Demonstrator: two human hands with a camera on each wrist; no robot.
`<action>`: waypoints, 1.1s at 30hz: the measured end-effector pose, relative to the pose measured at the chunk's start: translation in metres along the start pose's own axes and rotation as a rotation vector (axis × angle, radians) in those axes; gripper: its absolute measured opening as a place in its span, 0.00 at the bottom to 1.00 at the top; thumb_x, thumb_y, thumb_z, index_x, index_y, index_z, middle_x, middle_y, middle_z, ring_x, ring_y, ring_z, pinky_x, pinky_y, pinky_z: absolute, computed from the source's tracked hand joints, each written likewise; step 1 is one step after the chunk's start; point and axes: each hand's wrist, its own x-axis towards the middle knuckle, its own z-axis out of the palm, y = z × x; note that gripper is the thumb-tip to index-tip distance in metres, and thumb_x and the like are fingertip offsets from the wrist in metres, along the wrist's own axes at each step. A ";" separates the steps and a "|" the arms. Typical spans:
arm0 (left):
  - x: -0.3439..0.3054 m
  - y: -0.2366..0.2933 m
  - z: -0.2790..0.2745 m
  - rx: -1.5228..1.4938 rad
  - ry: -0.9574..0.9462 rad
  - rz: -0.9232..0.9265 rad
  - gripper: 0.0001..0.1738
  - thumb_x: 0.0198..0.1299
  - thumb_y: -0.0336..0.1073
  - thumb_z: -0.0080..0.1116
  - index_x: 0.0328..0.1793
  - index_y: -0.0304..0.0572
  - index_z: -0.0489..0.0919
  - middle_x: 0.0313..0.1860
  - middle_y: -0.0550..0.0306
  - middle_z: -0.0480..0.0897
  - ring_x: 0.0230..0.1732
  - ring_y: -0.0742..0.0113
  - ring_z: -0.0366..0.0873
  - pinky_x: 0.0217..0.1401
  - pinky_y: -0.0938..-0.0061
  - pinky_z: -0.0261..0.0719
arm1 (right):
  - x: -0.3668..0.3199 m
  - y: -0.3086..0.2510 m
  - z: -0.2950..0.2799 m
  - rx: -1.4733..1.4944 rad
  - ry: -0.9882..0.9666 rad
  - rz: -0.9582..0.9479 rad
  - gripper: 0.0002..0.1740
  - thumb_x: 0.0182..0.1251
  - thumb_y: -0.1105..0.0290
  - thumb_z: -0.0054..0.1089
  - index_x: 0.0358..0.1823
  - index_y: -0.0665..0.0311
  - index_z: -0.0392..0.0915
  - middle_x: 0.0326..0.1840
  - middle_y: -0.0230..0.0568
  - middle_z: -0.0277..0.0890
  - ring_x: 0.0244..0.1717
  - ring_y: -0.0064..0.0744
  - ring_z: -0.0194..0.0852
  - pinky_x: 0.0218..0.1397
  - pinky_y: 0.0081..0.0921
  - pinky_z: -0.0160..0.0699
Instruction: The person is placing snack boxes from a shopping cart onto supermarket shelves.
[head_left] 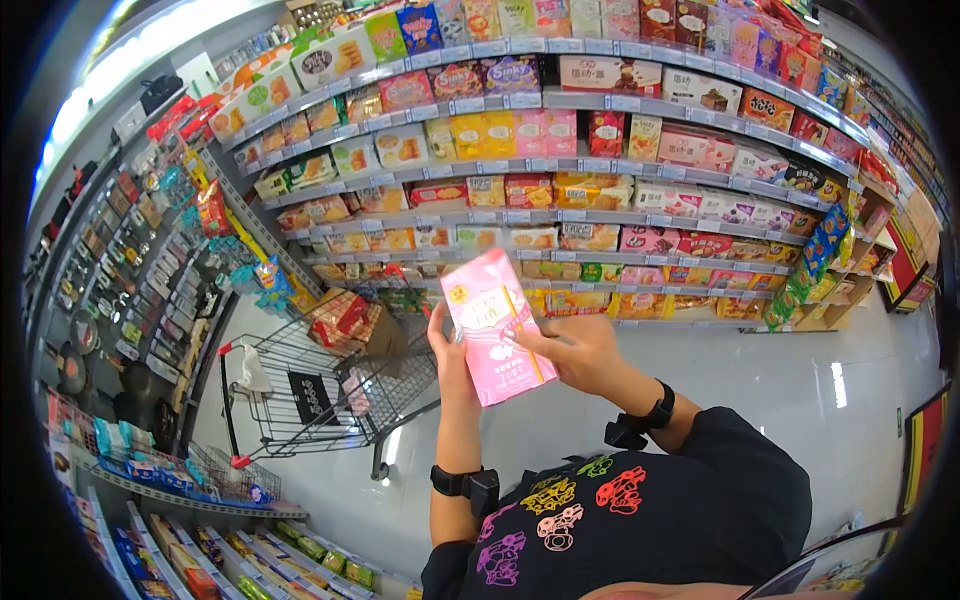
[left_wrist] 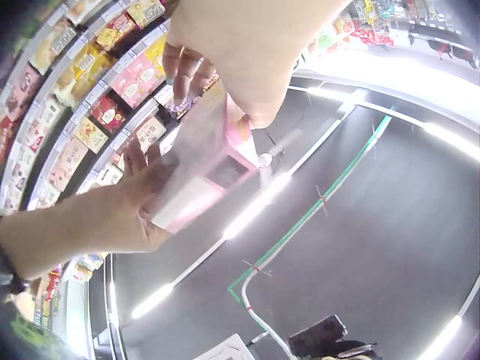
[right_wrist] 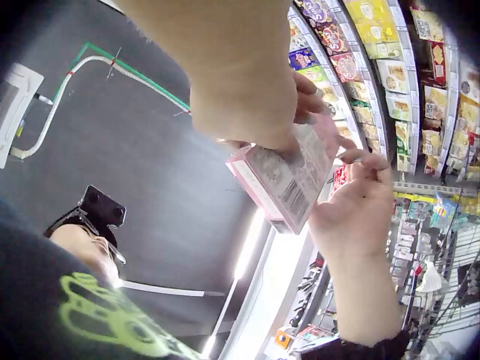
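A pink snack box (head_left: 497,335) with white lettering is held up in front of the person's chest, tilted slightly, its printed front toward the head camera. The left hand (head_left: 452,365) grips its left edge, fingers along the side. From the right, the right hand (head_left: 580,355) holds it too, with the thumb lying across the front and the other fingers mostly hidden behind. In the right wrist view, the box (right_wrist: 289,176) shows a panel with fine print and a barcode. The left wrist view shows the left hand (left_wrist: 240,52) at one end of the box (left_wrist: 199,161).
Shelves (head_left: 500,170) packed with boxed and bagged snacks stand ahead. A shopping cart (head_left: 325,385), with a carton (head_left: 365,325) and a few items, is to the left. Hanging kitchenware (head_left: 110,290) lines the far left. Grey floor (head_left: 720,375) extends to the right.
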 end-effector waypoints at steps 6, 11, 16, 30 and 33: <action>-0.011 0.025 -0.005 -0.017 -0.071 0.173 0.37 0.58 0.26 0.44 0.74 0.41 0.45 0.68 0.49 0.57 0.65 0.62 0.62 0.65 0.67 0.63 | 0.010 -0.011 0.014 0.046 -0.106 -0.070 0.30 0.45 0.72 0.61 0.54 0.43 0.73 0.35 0.30 0.73 0.23 0.30 0.71 0.22 0.25 0.69; -0.006 0.033 -0.015 0.008 0.010 0.174 0.39 0.54 0.23 0.41 0.74 0.39 0.45 0.68 0.48 0.58 0.65 0.60 0.63 0.65 0.67 0.64 | 0.022 -0.010 0.026 0.114 -0.159 -0.097 0.31 0.44 0.73 0.61 0.55 0.44 0.73 0.35 0.31 0.74 0.23 0.32 0.71 0.24 0.27 0.70; 0.012 0.014 -0.034 -0.063 -0.063 0.117 0.45 0.46 0.27 0.46 0.74 0.39 0.43 0.69 0.46 0.57 0.66 0.56 0.61 0.66 0.64 0.63 | 0.016 -0.002 0.037 0.272 -0.131 -0.005 0.31 0.44 0.74 0.62 0.55 0.46 0.73 0.33 0.34 0.76 0.27 0.35 0.75 0.29 0.28 0.75; 0.089 -0.046 0.032 -0.056 -0.296 -0.075 0.49 0.50 0.40 0.55 0.75 0.43 0.40 0.69 0.42 0.55 0.65 0.50 0.63 0.62 0.58 0.68 | -0.003 0.108 0.004 0.534 -0.147 0.254 0.26 0.48 0.77 0.51 0.53 0.52 0.76 0.32 0.39 0.78 0.28 0.37 0.75 0.33 0.32 0.73; 0.104 -0.057 0.049 -0.050 -0.338 -0.119 0.50 0.50 0.40 0.55 0.75 0.43 0.39 0.70 0.44 0.54 0.66 0.52 0.61 0.63 0.61 0.66 | 0.001 0.127 -0.007 0.792 0.003 0.271 0.22 0.49 0.76 0.50 0.49 0.57 0.78 0.33 0.40 0.79 0.28 0.35 0.74 0.32 0.30 0.71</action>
